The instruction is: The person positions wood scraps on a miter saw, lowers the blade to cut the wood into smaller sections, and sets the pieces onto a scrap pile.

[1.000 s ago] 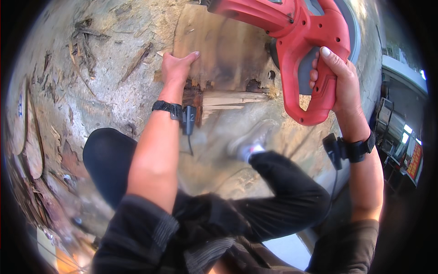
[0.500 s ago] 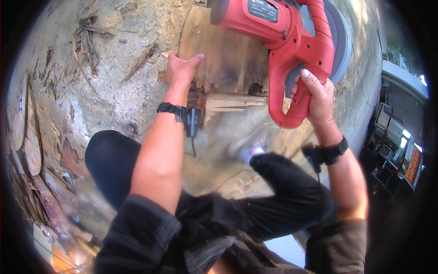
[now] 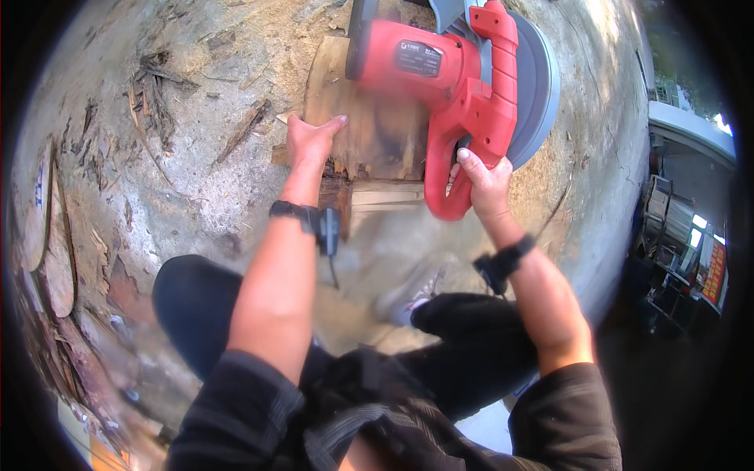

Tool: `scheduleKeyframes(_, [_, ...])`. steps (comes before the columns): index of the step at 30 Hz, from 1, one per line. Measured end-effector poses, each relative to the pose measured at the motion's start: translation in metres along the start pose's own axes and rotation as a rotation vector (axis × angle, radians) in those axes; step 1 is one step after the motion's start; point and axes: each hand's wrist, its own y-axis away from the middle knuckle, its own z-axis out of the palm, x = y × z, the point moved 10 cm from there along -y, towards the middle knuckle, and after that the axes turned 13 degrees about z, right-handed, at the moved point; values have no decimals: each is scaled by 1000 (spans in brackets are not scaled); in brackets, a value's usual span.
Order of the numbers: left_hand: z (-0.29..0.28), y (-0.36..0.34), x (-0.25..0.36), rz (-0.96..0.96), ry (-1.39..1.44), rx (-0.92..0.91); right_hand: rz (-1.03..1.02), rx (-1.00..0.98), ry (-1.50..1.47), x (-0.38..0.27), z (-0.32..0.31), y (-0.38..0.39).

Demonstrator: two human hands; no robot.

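Observation:
My right hand (image 3: 487, 188) is wrapped round the rear handle of a red circular saw (image 3: 463, 110), its thumb lying on top. The saw's grey round guard (image 3: 538, 86) faces right, and its motor housing overhangs a brown wooden board (image 3: 334, 94). Along the board's left edge, my left hand (image 3: 312, 141) grips it with the thumb stretched over the top; the other fingers are mostly hidden. Beneath the board lie lighter split pieces of wood (image 3: 385, 196). Whether the blade touches wood is hidden by the saw body.
Bark and wood splinters (image 3: 243, 129) litter the concrete ground on the left, with longer planks (image 3: 59, 235) stacked at the far left. Sawdust (image 3: 534, 188) lies right of the saw. My shoe (image 3: 408, 298) is close below the wood. A metal rack (image 3: 667, 212) stands at the far right.
My right hand has carried the saw leftward, and its housing now covers more of the board's middle. My left hand has stayed at the board's edge.

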Motion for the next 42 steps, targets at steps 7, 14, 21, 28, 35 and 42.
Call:
scheduleKeyframes(7, [-12, -1, -10, 5, 14, -1, 168, -72, 41, -86, 1, 15])
scheduleKeyframes(14, [-3, -4, -4, 91, 57, -26, 320, -264, 6, -223, -17, -9])
scheduleKeyframes(21, [10, 8, 0, 117, 137, -86, 469, -422, -133, -222, -4, 2])
scheduleKeyframes(28, [32, 30, 41, 177, -111, -152, 372, -376, -104, -222, -2, 2])
scheduleKeyframes(35, [30, 33, 47, 137, -129, -184, 263, -208, 78, -221, -21, -8])
scheduleKeyframes(42, [32, 55, 58, 320, -92, -120, 261, -207, 88, -222, -20, -8])
